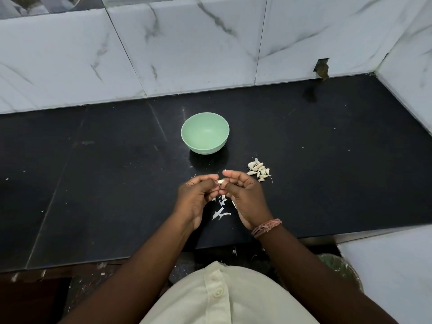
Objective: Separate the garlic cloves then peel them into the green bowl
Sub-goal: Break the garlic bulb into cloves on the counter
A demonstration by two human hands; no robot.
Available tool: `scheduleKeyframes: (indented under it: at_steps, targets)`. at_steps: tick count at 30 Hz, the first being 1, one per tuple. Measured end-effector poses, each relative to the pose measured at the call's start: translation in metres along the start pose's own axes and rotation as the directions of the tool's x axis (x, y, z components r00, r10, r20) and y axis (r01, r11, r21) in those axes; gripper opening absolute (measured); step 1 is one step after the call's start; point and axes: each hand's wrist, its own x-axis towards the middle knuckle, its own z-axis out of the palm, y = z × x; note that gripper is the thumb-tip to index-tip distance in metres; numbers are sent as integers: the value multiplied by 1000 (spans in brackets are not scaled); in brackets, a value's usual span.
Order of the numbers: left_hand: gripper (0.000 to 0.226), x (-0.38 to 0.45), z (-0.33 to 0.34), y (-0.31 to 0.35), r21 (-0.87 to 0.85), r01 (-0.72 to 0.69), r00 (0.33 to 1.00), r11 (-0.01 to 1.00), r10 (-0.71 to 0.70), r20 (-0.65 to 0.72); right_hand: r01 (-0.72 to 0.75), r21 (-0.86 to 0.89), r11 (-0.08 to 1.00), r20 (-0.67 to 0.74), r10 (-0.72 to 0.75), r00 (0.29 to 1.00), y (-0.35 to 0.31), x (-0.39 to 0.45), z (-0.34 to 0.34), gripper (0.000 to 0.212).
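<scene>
- Pinching one small garlic clove (pixel 220 182) between them, the left hand (pixel 195 199) and the right hand (pixel 245 197) meet above the near middle of the black counter (pixel 327 160), fingertips curled inward and knuckles turned up.
- Both forearms reach forward from the near edge, wrists slightly bent; a band of pink thread (pixel 266 228) wraps the right wrist.
- White peel scraps (pixel 221 212) lie on the counter just below and between the hands.
- A pile of unpeeled cloves (pixel 259 171) sits just right of the right hand, apart from it.
- The green bowl (pixel 205 133) stands upright farther back, beyond the hands and a little left of the pile; nothing shows inside it.
- A cream buttoned shirt (pixel 222 295) fills the near edge of the view.
- Marbled white wall tiles (pixel 187 47) rise behind the counter; no readable writing or brand shows anywhere.
</scene>
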Motion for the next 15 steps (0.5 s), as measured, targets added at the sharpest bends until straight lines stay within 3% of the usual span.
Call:
scheduleKeyframes:
  at_steps: [4, 8, 15]
  targets:
    - [15, -1, 1, 0, -12, -2, 1000, 1000, 2, -3, 41, -108, 993, -14, -42, 999, 1, 0, 2, 27]
    - [14, 0, -2, 0, 128, -26, 1000, 991, 26, 3, 3, -215, 977, -31, -10, 999, -3, 6, -2, 15]
    - [22, 14, -20, 10, 191, -13, 1000, 981, 10, 18, -177, 168, 970, -36, 186, 982, -17, 14, -24, 20]
